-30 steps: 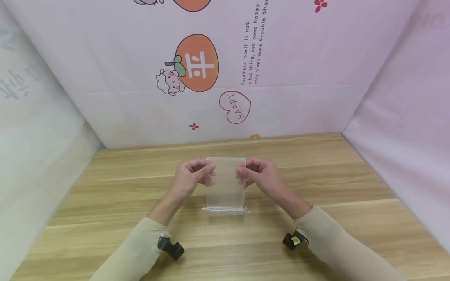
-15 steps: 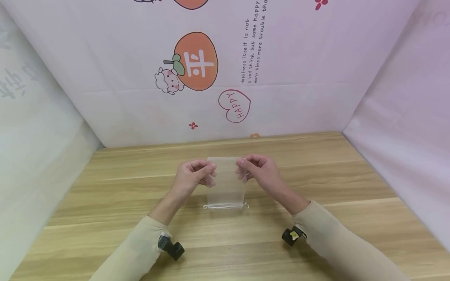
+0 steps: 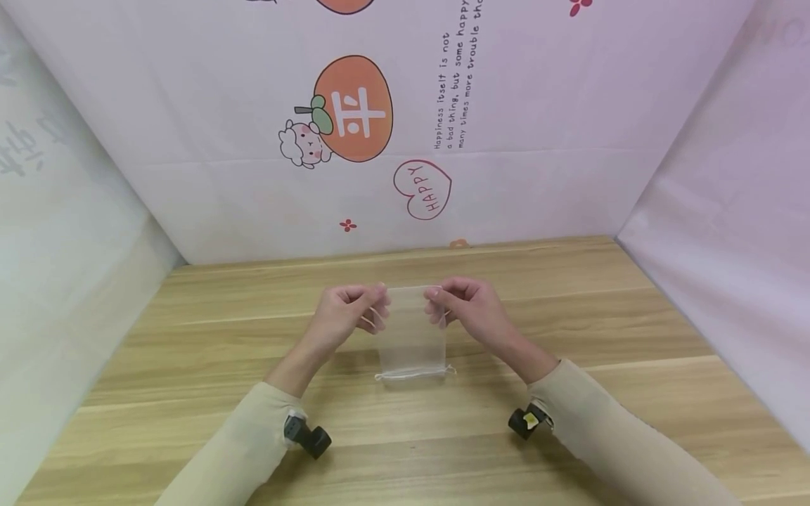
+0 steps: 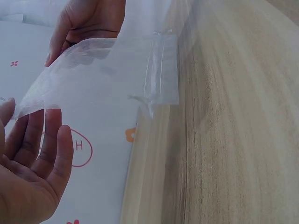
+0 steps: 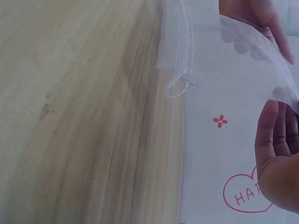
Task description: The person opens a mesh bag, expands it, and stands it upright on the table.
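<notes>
White printed sheeting [image 3: 538,105] is hung along the far, left and right sides, and at its foot it is met by a wood-grained tabletop [image 3: 190,337]. From the near left and near right, two pale sleeves [image 3: 234,450] are extended over this surface. Between them, around the middle, a sheer white pouch [image 3: 413,337] is held up by its far end, with its near end drooped towards the wood; whether the wood is touched cannot be told. Its left edge is pinched between thumb and fingers by the left hand [image 3: 344,309], its right edge likewise by the right hand [image 3: 468,309]; both hands are only partly closed. If either pinch is slackened, that far corner could be lost, and the limp pouch folded over on itself. If its edges are pulled apart too hard, the thin weave could be strained or torn. At the near end, the slim drawstring [image 3: 414,372] could be snagged by a finger or cuff, since small loops [image 5: 176,88] are exposed at its ends.
</notes>
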`<state>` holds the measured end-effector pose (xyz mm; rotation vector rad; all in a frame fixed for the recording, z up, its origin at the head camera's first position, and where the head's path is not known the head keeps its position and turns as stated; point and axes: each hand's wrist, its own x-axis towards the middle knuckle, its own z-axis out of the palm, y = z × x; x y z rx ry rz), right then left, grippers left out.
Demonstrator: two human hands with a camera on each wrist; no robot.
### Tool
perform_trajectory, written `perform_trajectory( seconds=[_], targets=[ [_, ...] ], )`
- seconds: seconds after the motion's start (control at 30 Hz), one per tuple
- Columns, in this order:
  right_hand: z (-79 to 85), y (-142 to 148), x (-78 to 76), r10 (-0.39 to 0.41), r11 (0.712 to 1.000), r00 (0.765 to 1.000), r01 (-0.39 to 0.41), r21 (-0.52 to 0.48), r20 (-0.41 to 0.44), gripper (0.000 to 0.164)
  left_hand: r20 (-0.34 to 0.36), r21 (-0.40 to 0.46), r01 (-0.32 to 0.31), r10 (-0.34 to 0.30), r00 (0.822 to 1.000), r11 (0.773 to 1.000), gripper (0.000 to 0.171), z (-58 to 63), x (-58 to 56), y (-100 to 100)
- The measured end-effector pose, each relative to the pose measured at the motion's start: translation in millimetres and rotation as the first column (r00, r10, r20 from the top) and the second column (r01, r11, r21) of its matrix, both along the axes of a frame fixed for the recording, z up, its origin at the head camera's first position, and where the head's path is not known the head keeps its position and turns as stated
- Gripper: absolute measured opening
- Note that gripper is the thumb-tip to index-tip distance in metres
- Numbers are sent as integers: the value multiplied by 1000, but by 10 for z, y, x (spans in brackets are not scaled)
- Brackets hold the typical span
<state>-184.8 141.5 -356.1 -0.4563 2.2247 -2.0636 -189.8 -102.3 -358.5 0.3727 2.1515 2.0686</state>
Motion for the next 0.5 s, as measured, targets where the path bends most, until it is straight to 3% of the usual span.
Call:
perform_trajectory(
  seconds=[0.3,0.5],
  targets=[
    [-17,26,-3,18,999,1000,-18,36,1,19,-10,-34,-5,5,1000,999,30,10,3,16],
    [-16,16,-16,16,999,1000,-15,47,-18,26,-15,-31,-3,3,1000,1000,29,3,14,33]
  ],
)
